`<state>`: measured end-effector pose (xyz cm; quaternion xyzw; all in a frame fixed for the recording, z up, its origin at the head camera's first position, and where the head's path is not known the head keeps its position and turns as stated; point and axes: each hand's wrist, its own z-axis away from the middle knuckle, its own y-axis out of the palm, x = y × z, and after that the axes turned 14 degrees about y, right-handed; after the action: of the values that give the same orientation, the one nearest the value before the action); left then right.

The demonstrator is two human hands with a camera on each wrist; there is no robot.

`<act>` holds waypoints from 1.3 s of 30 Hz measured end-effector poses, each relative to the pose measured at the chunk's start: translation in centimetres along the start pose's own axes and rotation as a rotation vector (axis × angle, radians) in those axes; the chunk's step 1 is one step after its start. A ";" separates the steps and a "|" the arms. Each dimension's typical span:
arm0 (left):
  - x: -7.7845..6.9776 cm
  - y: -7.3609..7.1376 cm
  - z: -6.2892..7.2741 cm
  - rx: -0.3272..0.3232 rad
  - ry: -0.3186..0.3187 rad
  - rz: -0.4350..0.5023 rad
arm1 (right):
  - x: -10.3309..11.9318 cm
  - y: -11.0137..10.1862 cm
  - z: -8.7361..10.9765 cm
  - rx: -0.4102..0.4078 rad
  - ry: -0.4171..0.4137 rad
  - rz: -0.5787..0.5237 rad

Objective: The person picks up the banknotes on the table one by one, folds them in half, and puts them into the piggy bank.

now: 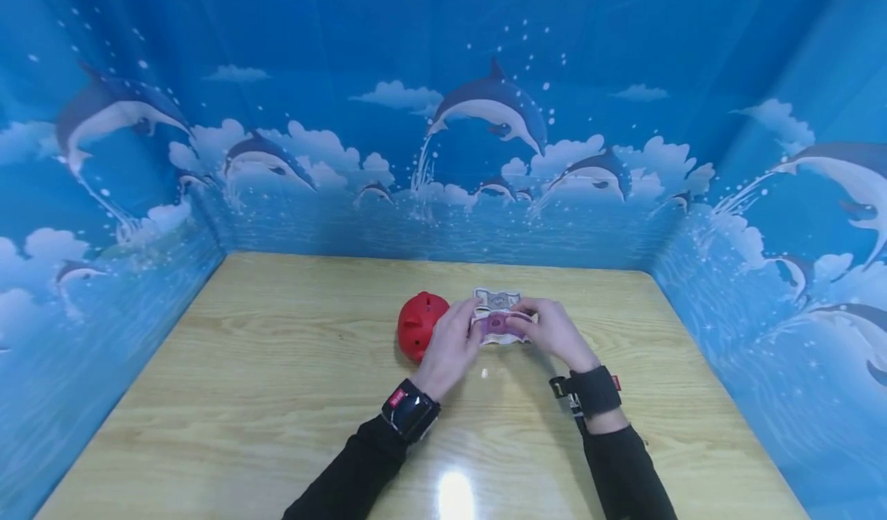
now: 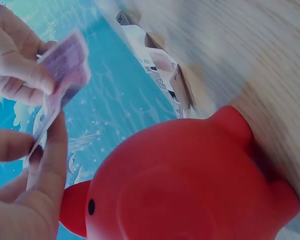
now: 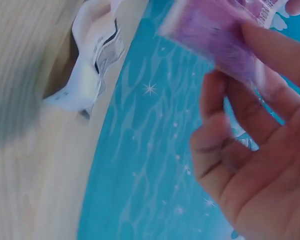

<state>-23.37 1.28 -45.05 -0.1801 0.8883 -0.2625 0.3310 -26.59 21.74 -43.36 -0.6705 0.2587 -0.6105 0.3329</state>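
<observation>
A purple banknote (image 1: 496,323) is stretched between my two hands above the table. My left hand (image 1: 450,348) pinches its left end between thumb and fingers, seen also in the left wrist view. At the other end, my right hand (image 1: 560,337) pinches the note (image 3: 210,40) with thumb and forefinger. A grey, creased banknote (image 1: 499,300) lies on the table just beyond; its folds stand up from the wood in both wrist views. Beside my left hand sits a red piggy bank (image 1: 418,326), its ear and black eye visible; the hand partly covers it in the head view.
The pale wooden table (image 1: 277,381) ends at a blue dolphin-printed curtain (image 1: 430,219) at the back and sides. Black bands (image 1: 410,410) circle both wrists. A bright light reflection lies on the near part of the tabletop.
</observation>
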 end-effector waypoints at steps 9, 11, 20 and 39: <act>0.1 0.0 -0.3 -0.111 -0.063 0.140 | 0.6 0.3 -0.2 -0.072 0.056 -0.290; 0.0 0.0 -0.3 -0.104 -0.079 0.181 | 0.8 0.6 -0.3 -0.062 0.090 -0.367; -0.4 0.1 -0.1 -0.051 -0.111 0.233 | 2.0 1.5 0.1 0.001 0.189 -0.607; -0.3 0.7 -0.1 -0.059 0.035 0.142 | 2.9 2.2 0.2 0.101 0.175 -0.825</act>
<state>-23.37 1.99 -45.21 -0.1219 0.9119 -0.2152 0.3276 -25.91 18.21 -43.18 -0.6464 -0.0341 -0.7590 0.0699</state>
